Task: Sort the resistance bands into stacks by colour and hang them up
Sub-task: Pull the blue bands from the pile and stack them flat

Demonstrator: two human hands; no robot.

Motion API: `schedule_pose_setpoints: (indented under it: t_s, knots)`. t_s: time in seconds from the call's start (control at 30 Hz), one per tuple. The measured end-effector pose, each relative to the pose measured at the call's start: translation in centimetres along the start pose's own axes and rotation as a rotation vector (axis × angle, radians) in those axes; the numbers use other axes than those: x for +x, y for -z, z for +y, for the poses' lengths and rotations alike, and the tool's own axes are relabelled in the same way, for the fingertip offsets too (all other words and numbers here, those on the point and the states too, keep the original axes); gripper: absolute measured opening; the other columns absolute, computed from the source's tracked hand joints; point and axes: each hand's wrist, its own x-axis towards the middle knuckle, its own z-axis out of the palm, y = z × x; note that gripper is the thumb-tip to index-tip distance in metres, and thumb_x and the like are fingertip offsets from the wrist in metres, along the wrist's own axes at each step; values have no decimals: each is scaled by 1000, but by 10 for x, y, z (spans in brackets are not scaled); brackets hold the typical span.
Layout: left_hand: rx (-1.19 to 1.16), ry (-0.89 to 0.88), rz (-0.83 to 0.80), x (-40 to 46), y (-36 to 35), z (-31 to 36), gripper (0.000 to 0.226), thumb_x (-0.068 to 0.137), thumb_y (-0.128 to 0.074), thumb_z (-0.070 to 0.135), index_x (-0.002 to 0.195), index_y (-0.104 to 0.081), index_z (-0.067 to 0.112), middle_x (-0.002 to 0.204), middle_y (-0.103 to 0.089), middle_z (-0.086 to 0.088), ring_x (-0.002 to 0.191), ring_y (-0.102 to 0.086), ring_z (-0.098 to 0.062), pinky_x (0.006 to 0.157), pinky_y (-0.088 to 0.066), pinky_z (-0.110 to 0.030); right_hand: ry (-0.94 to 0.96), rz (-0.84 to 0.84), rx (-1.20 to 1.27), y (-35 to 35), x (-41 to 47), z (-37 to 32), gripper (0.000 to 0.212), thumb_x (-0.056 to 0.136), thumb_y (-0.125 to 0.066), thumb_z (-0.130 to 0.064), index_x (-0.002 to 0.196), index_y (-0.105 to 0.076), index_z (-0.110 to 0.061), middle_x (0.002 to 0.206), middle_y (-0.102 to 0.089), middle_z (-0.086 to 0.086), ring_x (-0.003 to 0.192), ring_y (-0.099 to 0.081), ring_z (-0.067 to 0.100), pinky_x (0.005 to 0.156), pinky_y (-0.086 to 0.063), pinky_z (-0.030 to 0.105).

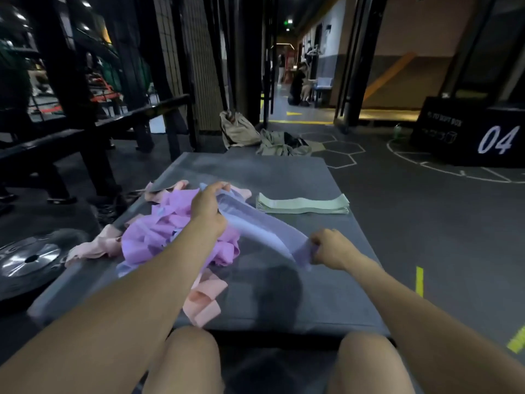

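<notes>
A lavender-blue resistance band (pixel 264 228) is stretched between my two hands above a grey mat (pixel 284 294). My left hand (pixel 208 207) grips its far end over a jumbled heap of purple bands (pixel 159 237). My right hand (pixel 332 248) pinches its near end. Pink bands lie around the heap: some at its left (pixel 93 248), some at the mat's front (pixel 204 302), some behind it (pixel 170 189). A neat stack of pale green bands (pixel 304 204) sits at the mat's far right.
A steel weight plate (pixel 31 260) lies on the floor left of the mat. A black bench (pixel 85 132) stands at the back left. Bags and clothes (pixel 264 137) lie beyond the mat. A black plyo box marked 04 (pixel 483 132) stands at the right. My knees (pixel 193 362) are at the mat's near edge.
</notes>
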Motion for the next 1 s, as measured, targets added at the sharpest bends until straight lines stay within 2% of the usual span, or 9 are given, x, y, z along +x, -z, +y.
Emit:
schedule_pose_setpoints:
  t_s: [0.13, 0.23, 0.47, 0.53, 0.63, 0.73, 0.87, 0.93, 1.0]
  knots:
    - [28, -1, 26, 16, 5, -15, 9, 88, -53, 7, 87, -61, 10, 76, -59, -4, 66, -56, -18, 57, -48, -27, -160, 209, 458, -4, 9, 20, 23, 77, -71, -11, 67, -50, -13, 61, -50, 4, 56, -47, 19, 48, -31, 25]
    - [78, 5, 88, 20, 4, -35, 9, 90, -53, 5, 91, -55, 14, 89, -59, -7, 70, -57, -14, 59, -48, -24, -311, 446, 732, -8, 17, 32, 27, 84, -61, -11, 65, -42, -12, 58, -45, 2, 55, -39, 21, 47, -28, 25]
    - [355, -38, 55, 26, -4, -63, 3, 90, -52, 8, 93, -53, 8, 79, -56, -11, 66, -54, -22, 61, -43, -30, -357, 505, 473, -16, 19, 50, 5, 89, -45, -7, 94, -46, -8, 74, -51, 3, 75, -47, 29, 64, -40, 35]
    - [423, -77, 43, 25, -5, -71, 4, 90, -50, 5, 89, -55, 5, 89, -55, -15, 76, -55, -27, 64, -45, -30, -349, 494, 529, -20, 21, 53, 4, 90, -49, -14, 94, -46, -13, 85, -59, 8, 78, -57, 31, 67, -49, 41]
    - [487, -129, 12, 25, -5, -83, 25, 88, -54, 3, 113, -53, -2, 101, -57, -17, 94, -60, -33, 80, -53, -44, -321, 510, 577, -25, 23, 54, 4, 91, -52, -21, 89, -49, -18, 85, -67, 10, 79, -65, 31, 67, -55, 42]
    - [549, -185, 28, 28, -3, -92, 23, 83, -60, 3, 104, -53, 5, 98, -59, -13, 94, -59, -31, 90, -48, -52, -306, 579, 664, -26, 26, 54, 3, 89, -55, -15, 91, -55, -15, 84, -69, 9, 79, -64, 28, 67, -52, 38]
    - [578, -338, -36, 25, -8, -101, 29, 82, -61, 2, 105, -51, 18, 101, -56, -4, 93, -55, -22, 83, -48, -37, -358, 678, 807, -27, 32, 51, 2, 88, -59, -15, 88, -60, -14, 79, -66, 3, 78, -64, 25, 68, -51, 35]
    - [632, -410, -80, 26, -6, -107, 31, 82, -60, 2, 110, -54, 15, 99, -55, 1, 88, -54, -13, 76, -45, -16, -377, 652, 806, -30, 33, 51, 8, 88, -58, -13, 93, -65, -13, 82, -63, 2, 79, -59, 22, 67, -42, 28]
    - [678, -447, -84, 28, 0, -117, 30, 81, -62, 5, 110, -57, 10, 95, -57, 2, 84, -54, -11, 69, -43, -12, -379, 576, 756, -35, 35, 55, 13, 89, -57, -10, 99, -66, -11, 86, -62, 5, 81, -56, 21, 68, -39, 25]
